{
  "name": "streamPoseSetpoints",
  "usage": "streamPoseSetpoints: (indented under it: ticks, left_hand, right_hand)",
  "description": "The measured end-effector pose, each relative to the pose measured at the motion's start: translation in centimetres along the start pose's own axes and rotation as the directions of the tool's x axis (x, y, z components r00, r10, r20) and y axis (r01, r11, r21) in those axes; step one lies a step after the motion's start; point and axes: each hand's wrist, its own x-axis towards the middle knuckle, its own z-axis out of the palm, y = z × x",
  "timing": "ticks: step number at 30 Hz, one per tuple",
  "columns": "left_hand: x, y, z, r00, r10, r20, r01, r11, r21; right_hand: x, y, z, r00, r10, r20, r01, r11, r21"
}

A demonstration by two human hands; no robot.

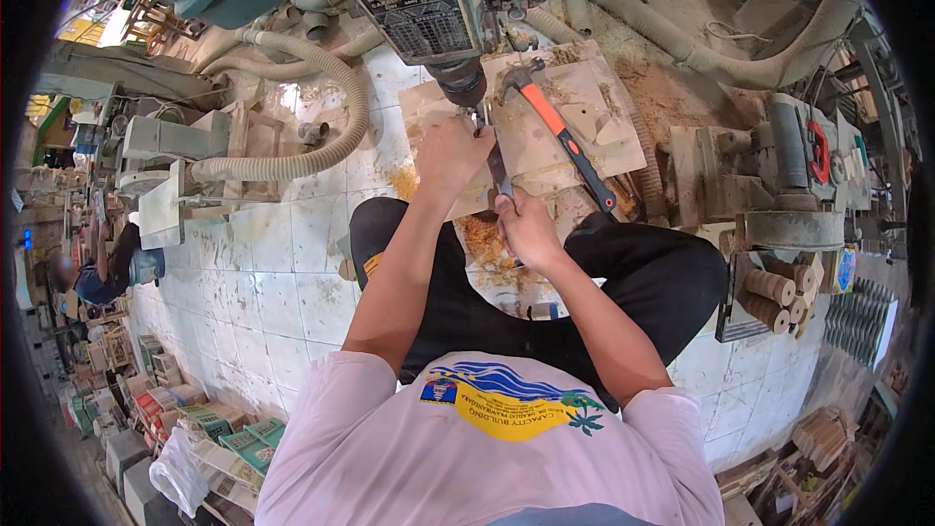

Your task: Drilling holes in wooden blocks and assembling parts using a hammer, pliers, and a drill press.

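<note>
A flat, dark metal strip [499, 171] slants below the chuck [462, 84] of a drill press [414, 10]. My left hand [450, 158] is closed on its upper end, right by the tip of the chuck. Around the lower end, my right hand [528, 232] has its fingers wrapped. Whether the strip touches the drill press, I cannot tell, as my left fingers hide that spot. Just to the right, a claw hammer [557, 125] with an orange and black handle lies on a worn wooden board [609, 88].
A ribbed hose [358, 102] curves across the left, near a grey machine [161, 138]. Sawdust [484, 237] covers the floor between my legs. At right stand a bench machine [794, 224] and several wooden rollers [769, 284]. Another person [102, 273] sits far left.
</note>
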Motion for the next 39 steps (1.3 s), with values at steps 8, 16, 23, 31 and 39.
streamPoseSetpoints:
  ticks: [8, 16, 23, 31, 39]
  left_hand:
    - [-0.5, -0.1, -0.3, 0.998, 0.053, -0.021, -0.053, 0.998, 0.020]
    - [-0.4, 0.5, -0.3, 0.998, 0.069, -0.003, -0.069, 0.997, 0.024]
    - [-2.2, 1.3, -0.5, 0.997, 0.076, -0.018, -0.075, 0.997, 0.036]
    - [-4.4, 3.3, 1.7, 0.981, 0.172, 0.084, -0.183, 0.973, 0.143]
    - [-6.6, -0.4, -0.2, 0.929, 0.215, -0.300, -0.188, 0.975, 0.117]
  right_hand:
    - [-0.1, -1.6, -2.5, 0.922, 0.255, 0.292, -0.368, 0.813, 0.452]
    - [0.3, 1.0, -0.4, 1.000, 0.023, 0.001, -0.023, 1.000, 0.005]
    - [-3.5, -0.7, -2.3, 0.958, 0.250, 0.141, -0.285, 0.875, 0.392]
    - [-10.4, -0.1, -4.6, 0.947, 0.297, -0.120, -0.214, 0.866, 0.452]
    - [-13.1, -0.9, -6.2, 0.940, 0.274, -0.205, -0.151, 0.869, 0.471]
